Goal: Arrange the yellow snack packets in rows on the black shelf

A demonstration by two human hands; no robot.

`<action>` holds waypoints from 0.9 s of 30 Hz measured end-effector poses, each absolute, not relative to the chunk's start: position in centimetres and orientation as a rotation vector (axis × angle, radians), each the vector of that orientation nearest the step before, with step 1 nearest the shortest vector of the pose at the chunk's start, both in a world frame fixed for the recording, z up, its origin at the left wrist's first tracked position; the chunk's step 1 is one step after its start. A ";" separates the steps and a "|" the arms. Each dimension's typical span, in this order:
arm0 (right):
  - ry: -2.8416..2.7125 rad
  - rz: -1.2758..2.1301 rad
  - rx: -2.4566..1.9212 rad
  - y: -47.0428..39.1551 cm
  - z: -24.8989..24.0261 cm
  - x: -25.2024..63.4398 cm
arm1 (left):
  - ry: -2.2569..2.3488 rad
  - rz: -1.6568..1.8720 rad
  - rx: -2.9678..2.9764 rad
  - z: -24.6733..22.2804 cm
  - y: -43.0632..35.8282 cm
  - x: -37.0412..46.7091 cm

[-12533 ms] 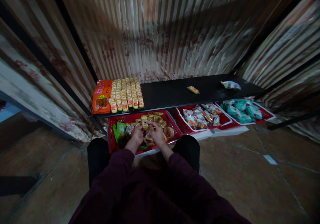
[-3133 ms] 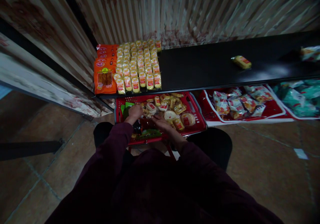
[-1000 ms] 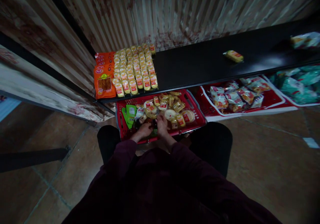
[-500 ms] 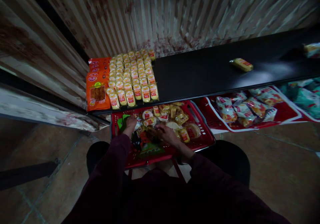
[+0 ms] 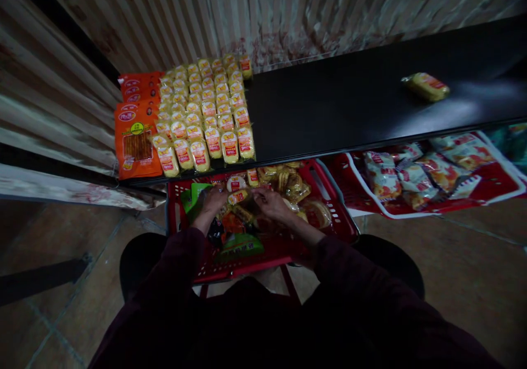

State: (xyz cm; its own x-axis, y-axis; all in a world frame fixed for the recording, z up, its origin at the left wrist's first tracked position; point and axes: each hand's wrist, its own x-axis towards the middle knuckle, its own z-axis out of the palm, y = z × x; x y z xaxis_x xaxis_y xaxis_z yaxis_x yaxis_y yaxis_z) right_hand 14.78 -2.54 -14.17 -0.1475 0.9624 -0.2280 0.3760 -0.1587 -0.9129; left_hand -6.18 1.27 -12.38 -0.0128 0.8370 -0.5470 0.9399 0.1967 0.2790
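Left hand (image 5: 212, 201) and right hand (image 5: 272, 204): grip unclear; pressing could crush small yellow plastic-wrapped packets (image 5: 237, 197) crowding the red plastic basket (image 5: 286, 250).

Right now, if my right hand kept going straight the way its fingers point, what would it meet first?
Most likely the small yellow packet in the red basket, just to the left of your right hand. Depth is hard to judge, so the hand might pass above it.

Dim light; striped curtain (image 5: 296, 6); brown tiled floor (image 5: 473, 275).
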 end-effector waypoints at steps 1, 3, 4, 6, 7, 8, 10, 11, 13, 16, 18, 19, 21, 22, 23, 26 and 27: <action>-1.553 1.312 -1.544 -2.7 -14.3 14.5 | 1.852 -0.262 1.666 -12.0 0.9 -6.5; -1.624 1.308 -1.554 -3.0 -14.4 14.1 | 1.804 -0.358 1.685 -11.3 -0.1 -7.1; -1.676 1.301 -1.568 -3.1 -14.4 14.0 | 1.773 -0.398 1.693 -11.0 -0.6 -7.2; -1.795 1.290 -1.593 -3.2 -14.1 13.9 | 1.720 -0.458 1.699 -10.9 -1.6 -7.3; -1.848 1.294 -1.596 -3.3 -14.0 13.9 | 1.707 -0.474 1.701 -11.0 -2.1 -7.2; -1.886 1.303 -1.591 -3.4 -13.8 13.9 | 1.709 -0.478 1.702 -11.2 -2.4 -7.0; -1.924 1.315 -1.557 -3.6 -13.6 13.8 | 1.738 -0.463 1.699 -11.7 -3.0 -6.7; -1.930 1.315 -1.534 -3.8 -13.6 13.8 | 1.756 -0.448 1.695 -12.0 -3.2 -6.5; -1.917 1.307 -1.508 -4.1 -13.7 13.8 | 1.780 -0.413 1.687 -12.4 -3.4 -6.4; -1.843 1.330 -1.516 -4.3 -14.1 14.2 | 1.791 -0.354 1.686 -12.6 -3.6 -6.2; -1.771 1.371 -1.510 -4.2 -14.4 14.6 | 1.784 -0.317 1.694 -12.5 -3.7 -5.9; -1.729 1.398 -1.501 -4.0 -14.4 14.8 | 1.777 -0.303 1.698 -12.4 -3.8 -5.7; -1.634 1.451 -1.486 -3.8 -14.5 15.1 | 1.769 -0.283 1.699 -12.0 -3.9 -5.3; -1.589 1.474 -1.476 -3.7 -14.5 15.2 | 1.777 -0.275 1.694 -11.9 -4.0 -5.1; -1.543 1.496 -1.460 -3.6 -14.4 15.2 | 1.795 -0.265 1.685 -11.7 -4.0 -4.9; -1.357 1.612 -1.389 -3.4 -14.3 15.0 | 1.878 -0.214 1.644 -11.4 -3.8 -4.5; -1.286 1.658 -1.368 -3.4 -14.3 14.9 | 1.902 -0.146 1.590 -11.5 -3.7 -4.5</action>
State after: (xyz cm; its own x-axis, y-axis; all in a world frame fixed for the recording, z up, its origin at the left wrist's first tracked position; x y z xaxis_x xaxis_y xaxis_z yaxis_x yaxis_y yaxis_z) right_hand 14.93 -3.43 -14.27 -0.2658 0.8995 -0.3468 0.1122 -0.3284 -0.9379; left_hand -4.49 -3.69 -11.45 -0.0571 0.8426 -0.5355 0.9143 0.2596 0.3110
